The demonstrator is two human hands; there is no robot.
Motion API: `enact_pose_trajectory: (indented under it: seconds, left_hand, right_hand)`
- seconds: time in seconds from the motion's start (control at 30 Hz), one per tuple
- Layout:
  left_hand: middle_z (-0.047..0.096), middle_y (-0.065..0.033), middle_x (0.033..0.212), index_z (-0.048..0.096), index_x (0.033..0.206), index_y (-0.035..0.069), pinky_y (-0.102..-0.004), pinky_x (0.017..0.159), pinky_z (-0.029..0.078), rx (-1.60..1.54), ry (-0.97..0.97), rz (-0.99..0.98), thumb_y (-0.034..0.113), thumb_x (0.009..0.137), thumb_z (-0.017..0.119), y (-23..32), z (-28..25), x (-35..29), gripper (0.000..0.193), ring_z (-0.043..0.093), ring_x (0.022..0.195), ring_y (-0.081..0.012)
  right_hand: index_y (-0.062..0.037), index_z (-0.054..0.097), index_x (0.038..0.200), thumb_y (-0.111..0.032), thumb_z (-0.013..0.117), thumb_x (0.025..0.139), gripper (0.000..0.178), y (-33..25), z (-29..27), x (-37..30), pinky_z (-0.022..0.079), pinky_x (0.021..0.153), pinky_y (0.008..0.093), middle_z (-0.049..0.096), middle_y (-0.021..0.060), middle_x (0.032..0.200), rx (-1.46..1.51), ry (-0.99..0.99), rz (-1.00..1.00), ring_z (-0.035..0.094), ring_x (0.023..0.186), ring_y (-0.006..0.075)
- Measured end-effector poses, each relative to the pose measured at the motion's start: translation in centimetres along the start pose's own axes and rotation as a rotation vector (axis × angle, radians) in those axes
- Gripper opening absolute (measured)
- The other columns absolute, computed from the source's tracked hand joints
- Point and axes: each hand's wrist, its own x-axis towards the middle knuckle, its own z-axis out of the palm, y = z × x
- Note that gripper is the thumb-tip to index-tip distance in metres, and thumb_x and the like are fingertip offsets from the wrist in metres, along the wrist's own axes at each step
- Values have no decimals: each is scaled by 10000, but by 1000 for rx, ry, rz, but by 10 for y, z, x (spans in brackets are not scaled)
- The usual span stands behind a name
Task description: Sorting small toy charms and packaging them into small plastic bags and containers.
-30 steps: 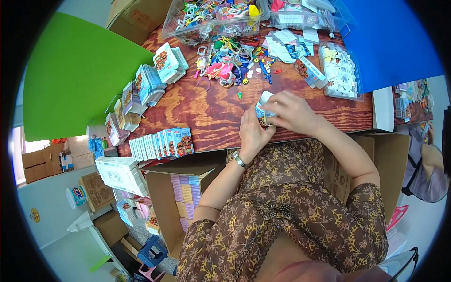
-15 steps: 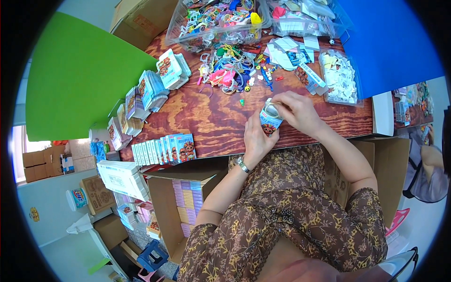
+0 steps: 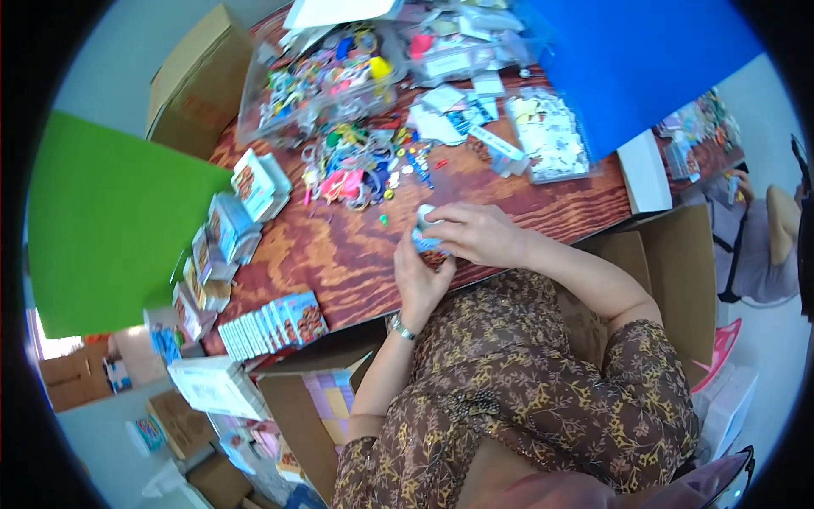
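Note:
My left hand [image 3: 419, 278] grips a small blue card box [image 3: 420, 241] with a printed picture, held over the near edge of the table. A white flap stands up at its top end. My right hand [image 3: 482, 236] is closed over the upper part of the box, its fingers bent across the front and hiding much of it. What lies inside the box cannot be seen. Beyond my hands is a loose pile of small coloured trinkets and bands [image 3: 343, 170]. To the left, a row of similar blue boxes [image 3: 275, 327] stands along the table edge.
Clear bins of trinkets [image 3: 322, 85] and of packets [image 3: 466, 59] stand at the back, with a tray of white pieces [image 3: 549, 136] at right. Stacks of flat boxes [image 3: 229, 225] line a green board [image 3: 119, 220]. A blue board [image 3: 636, 68] rises at right. Cartons [image 3: 682, 263] sit below the table.
The view has turned, so the table appears shifted left and tilted. My right hand has moved from the box's open top down over its front, covering more of it. My left hand keeps its hold.

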Motion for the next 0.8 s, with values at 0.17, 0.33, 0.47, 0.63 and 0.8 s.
enact_pose_trajectory:
  seconds: [0.17,0.33,0.47,0.63,0.8]
  left_hand:
    - [569,-243,1310,373,1475,-26,-439,1008,473,-169,0,-100,216,748,843,-16,-7,1,898,585,1193,-361]
    - [567,-234,1278,383,1463,-25,-459,989,466,-96,-62,-44,221,751,846,-12,1,-4,883,559,1175,-390]
    - [558,-226,1280,388,1450,-19,-456,976,469,-56,-63,37,213,751,850,-8,3,-9,869,560,1163,-384]
    - [557,-226,1279,387,1451,-15,-452,968,477,-91,-96,-13,199,748,854,-11,2,-6,870,566,1162,-380]
    - [560,-226,1282,394,1450,-15,-448,970,478,-99,-100,-59,193,750,858,-16,1,-7,865,570,1164,-374]
  right_hand:
    - [-13,699,1091,-89,663,935,178,51,-65,-40,560,745,370,723,144,981,-106,311,398,720,877,267]
    - [-59,718,1077,-177,657,948,185,156,-110,-77,552,716,352,751,117,964,-278,353,820,734,829,234]
    - [-77,727,1034,-277,715,881,252,210,-96,-55,560,780,421,749,159,917,-251,435,994,730,861,303]
    - [-109,696,1139,-339,791,814,409,256,-84,-36,559,796,411,758,122,916,-385,429,1140,731,889,286]
    - [-118,687,1189,-329,790,827,431,240,-96,-38,564,775,404,760,105,888,-344,449,1125,734,851,273]
